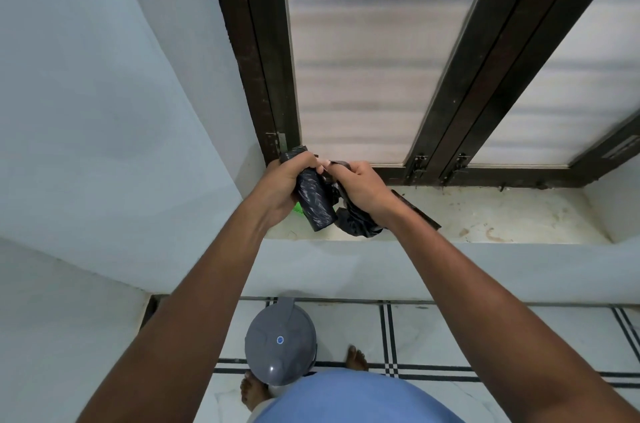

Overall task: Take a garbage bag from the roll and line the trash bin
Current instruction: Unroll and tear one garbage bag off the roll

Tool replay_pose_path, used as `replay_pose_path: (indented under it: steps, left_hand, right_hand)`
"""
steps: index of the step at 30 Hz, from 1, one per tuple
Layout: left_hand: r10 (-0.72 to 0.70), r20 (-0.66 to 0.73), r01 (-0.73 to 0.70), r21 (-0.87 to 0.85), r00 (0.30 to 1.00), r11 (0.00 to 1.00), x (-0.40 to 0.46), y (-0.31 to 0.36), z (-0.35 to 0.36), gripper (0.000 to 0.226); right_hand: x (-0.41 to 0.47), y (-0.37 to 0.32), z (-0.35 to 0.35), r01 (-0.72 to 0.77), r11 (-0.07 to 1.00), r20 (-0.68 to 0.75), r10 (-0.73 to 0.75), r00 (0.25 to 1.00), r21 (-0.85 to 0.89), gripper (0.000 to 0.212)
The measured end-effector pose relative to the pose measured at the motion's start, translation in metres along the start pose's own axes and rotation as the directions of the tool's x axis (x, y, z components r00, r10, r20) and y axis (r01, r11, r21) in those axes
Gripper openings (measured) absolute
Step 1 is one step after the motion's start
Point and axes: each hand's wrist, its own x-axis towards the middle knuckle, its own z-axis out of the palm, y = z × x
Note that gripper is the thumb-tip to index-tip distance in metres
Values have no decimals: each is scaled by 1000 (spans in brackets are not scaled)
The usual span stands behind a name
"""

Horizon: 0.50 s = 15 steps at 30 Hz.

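The roll of black garbage bags stands nearly upright in the air over the window sill, because your left hand wraps its upper half, fingers curled tight around it to keep it from turning. Just beside it, your right hand is closed on the loose bag, whose free end bunches and sags below your palm toward the sill; whether it is already torn from the roll cannot be told. The two hands meet at the top of the roll, likely so that one anchors while the other pulls along the perforation. Behind them rises the dark-framed window, shut, with frosted panes. Well below, on the tiled floor between your bare feet, the grey trash bin waits with its domed lid closed, so lining it has not yet begun and the lid must open first.
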Motion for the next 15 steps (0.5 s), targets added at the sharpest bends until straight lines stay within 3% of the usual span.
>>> replay_pose_path:
  steps: [3,10,13,15]
  left_hand:
    - [-10,-53,7,-55,999,998,-2,-2,9,6]
    - [33,-149,-56,-149,988,987,-5,-9,18,15]
    - [85,-52,-97,-310,995,946,-13,3,20,17]
    - [139,-28,-138,-405,990,904,-15,26,15,22]
  right_hand:
    - [2,0,6,52,999,-51,-52,997,-6,42]
    - [13,5,0,167,972,-65,-179,982,-168,44]
    - [18,31,-10,61,950,-121,-102,987,-307,43]
    - [11,58,-21,-56,957,-208,-5,978,-284,43]
